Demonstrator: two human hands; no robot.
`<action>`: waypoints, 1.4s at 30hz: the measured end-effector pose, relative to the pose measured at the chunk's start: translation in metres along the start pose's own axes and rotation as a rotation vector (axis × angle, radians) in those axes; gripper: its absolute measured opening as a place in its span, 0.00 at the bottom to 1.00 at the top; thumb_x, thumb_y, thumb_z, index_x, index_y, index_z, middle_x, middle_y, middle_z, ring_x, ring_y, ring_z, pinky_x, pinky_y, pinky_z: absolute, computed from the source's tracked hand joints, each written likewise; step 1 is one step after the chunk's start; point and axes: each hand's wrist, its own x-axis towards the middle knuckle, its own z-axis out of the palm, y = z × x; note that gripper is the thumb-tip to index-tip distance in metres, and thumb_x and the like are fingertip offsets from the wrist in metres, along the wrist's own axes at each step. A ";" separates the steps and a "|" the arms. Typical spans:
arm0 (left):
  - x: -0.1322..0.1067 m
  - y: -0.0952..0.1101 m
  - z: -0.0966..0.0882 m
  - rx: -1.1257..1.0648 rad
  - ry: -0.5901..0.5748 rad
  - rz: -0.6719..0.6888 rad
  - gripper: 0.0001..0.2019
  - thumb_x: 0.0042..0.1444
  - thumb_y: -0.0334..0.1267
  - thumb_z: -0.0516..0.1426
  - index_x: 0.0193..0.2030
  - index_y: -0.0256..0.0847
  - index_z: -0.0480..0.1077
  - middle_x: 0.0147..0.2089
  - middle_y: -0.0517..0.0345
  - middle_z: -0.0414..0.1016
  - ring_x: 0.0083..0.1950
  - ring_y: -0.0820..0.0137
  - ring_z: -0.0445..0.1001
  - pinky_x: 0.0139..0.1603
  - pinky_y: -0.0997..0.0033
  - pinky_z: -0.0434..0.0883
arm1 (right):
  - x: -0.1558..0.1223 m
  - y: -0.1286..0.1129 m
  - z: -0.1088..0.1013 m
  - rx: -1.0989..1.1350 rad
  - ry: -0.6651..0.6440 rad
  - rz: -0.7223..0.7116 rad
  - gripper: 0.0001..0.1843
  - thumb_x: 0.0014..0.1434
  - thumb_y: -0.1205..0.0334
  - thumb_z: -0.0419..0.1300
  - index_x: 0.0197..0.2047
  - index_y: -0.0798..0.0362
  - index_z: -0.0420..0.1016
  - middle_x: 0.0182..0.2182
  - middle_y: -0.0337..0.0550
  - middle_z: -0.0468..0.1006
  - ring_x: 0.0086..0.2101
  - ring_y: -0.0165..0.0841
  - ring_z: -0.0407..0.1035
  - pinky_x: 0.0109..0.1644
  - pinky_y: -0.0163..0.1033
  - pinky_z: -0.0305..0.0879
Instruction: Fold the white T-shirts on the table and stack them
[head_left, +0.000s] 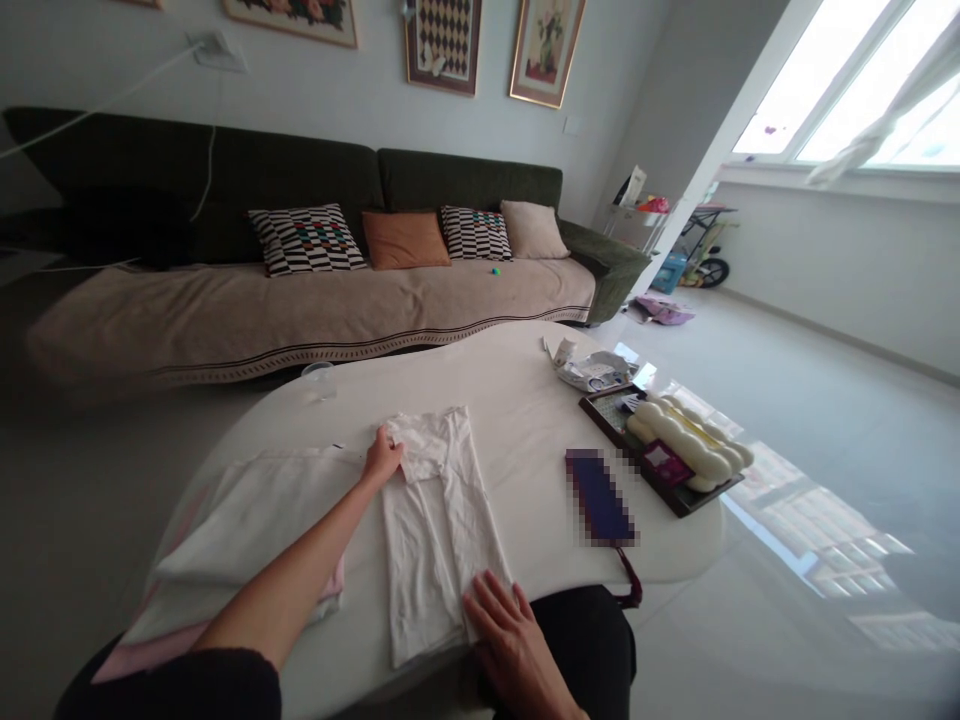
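Observation:
White pants point(435, 530) lie on the pale table, their two legs stretched toward me and the far end crumpled. My left hand point(383, 456) is closed on the far left corner of the pants. Across the near right end of them my right hand point(514, 635) rests flat, its fingers straight. To the left, beside my left forearm, is a folded white and pink cloth point(247, 515), partly hidden by that arm.
A dark tray point(679, 505) holds a cream puffy tissue cover point(690, 440). Near it are a crumpled package point(596, 370) and a blurred-out flat object with a strap point(601, 498). A clear cup point(320, 380) stands at the far left. Beyond is a sofa point(337, 305).

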 end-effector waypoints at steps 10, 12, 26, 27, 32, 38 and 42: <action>-0.213 -0.029 0.006 0.354 -0.490 0.548 0.24 0.49 0.36 0.60 0.55 0.54 0.68 0.60 0.55 0.69 0.61 0.59 0.66 0.61 0.56 0.66 | 0.025 0.007 0.006 -0.088 0.067 0.070 0.29 0.65 0.57 0.48 0.68 0.51 0.50 0.65 0.47 0.54 0.65 0.39 0.47 0.64 0.52 0.52; -0.236 -0.049 -0.004 0.442 -0.505 0.574 0.27 0.52 0.33 0.59 0.59 0.55 0.64 0.63 0.55 0.66 0.63 0.60 0.64 0.62 0.54 0.65 | 0.025 0.009 0.011 -0.093 0.058 0.069 0.29 0.65 0.57 0.47 0.68 0.51 0.50 0.65 0.47 0.53 0.65 0.40 0.46 0.64 0.52 0.51; -0.238 -0.038 -0.029 0.450 -0.456 0.614 0.13 0.60 0.28 0.50 0.44 0.46 0.74 0.39 0.54 0.74 0.43 0.66 0.72 0.45 0.66 0.72 | 0.038 -0.028 0.007 -0.146 0.018 0.230 0.19 0.55 0.71 0.48 0.47 0.60 0.72 0.63 0.59 0.59 0.64 0.48 0.48 0.62 0.55 0.50; -0.237 -0.035 -0.035 0.455 -0.469 0.639 0.14 0.61 0.29 0.50 0.45 0.46 0.73 0.39 0.54 0.74 0.44 0.66 0.72 0.45 0.66 0.72 | 0.038 -0.030 0.007 -0.146 0.013 0.231 0.19 0.54 0.71 0.48 0.47 0.60 0.72 0.63 0.58 0.59 0.64 0.48 0.48 0.62 0.55 0.49; -0.240 -0.030 -0.068 0.538 -0.499 0.751 0.12 0.58 0.28 0.52 0.44 0.43 0.73 0.46 0.54 0.74 0.50 0.65 0.71 0.52 0.64 0.71 | 0.028 -0.034 0.012 -0.128 -0.056 0.188 0.22 0.52 0.70 0.50 0.51 0.59 0.71 0.64 0.54 0.57 0.65 0.50 0.42 0.64 0.57 0.43; -0.249 -0.048 -0.085 0.614 -0.489 0.835 0.16 0.55 0.23 0.51 0.46 0.41 0.71 0.49 0.52 0.74 0.52 0.65 0.71 0.53 0.67 0.71 | 0.021 -0.038 0.010 -0.109 -0.188 0.175 0.19 0.55 0.66 0.53 0.50 0.59 0.71 0.67 0.58 0.50 0.65 0.55 0.37 0.64 0.60 0.42; -0.250 -0.051 -0.086 0.604 -0.503 0.815 0.11 0.55 0.27 0.54 0.43 0.42 0.72 0.46 0.54 0.75 0.49 0.65 0.73 0.55 0.61 0.70 | 0.036 -0.038 -0.008 -0.076 -0.142 0.151 0.13 0.60 0.58 0.54 0.43 0.56 0.74 0.60 0.57 0.64 0.62 0.52 0.51 0.61 0.59 0.50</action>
